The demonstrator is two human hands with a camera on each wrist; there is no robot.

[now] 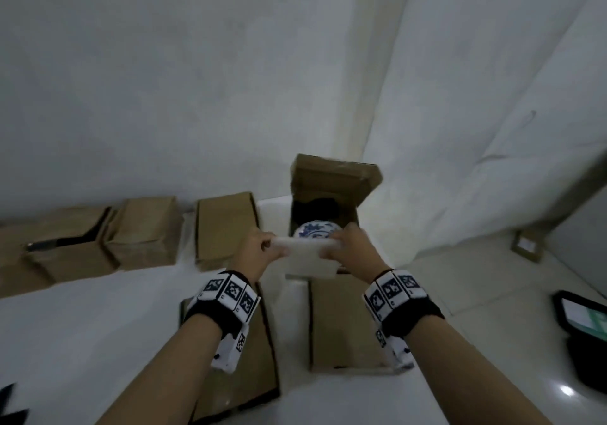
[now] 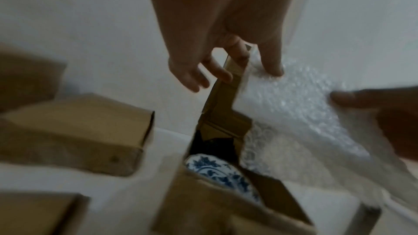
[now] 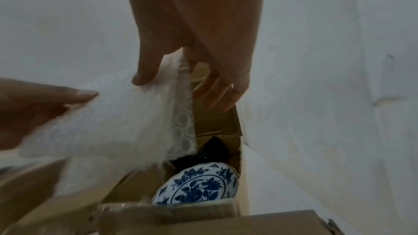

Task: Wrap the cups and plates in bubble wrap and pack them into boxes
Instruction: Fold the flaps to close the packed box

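A sheet of bubble wrap hangs between my two hands just above an open cardboard box. My left hand pinches its left end and my right hand pinches its right end. Inside the box lies a blue-and-white flowered plate, bare and tilted, with something black behind it. The left wrist view shows the bubble wrap held by thumb and fingers over the plate. In the right wrist view the bubble wrap covers the left, and the plate lies below.
Several closed brown boxes stand in a row to the left on the white table; two more lie under my wrists. A white wall rises behind. A dark tablet-like device and a small box are on the floor at right.
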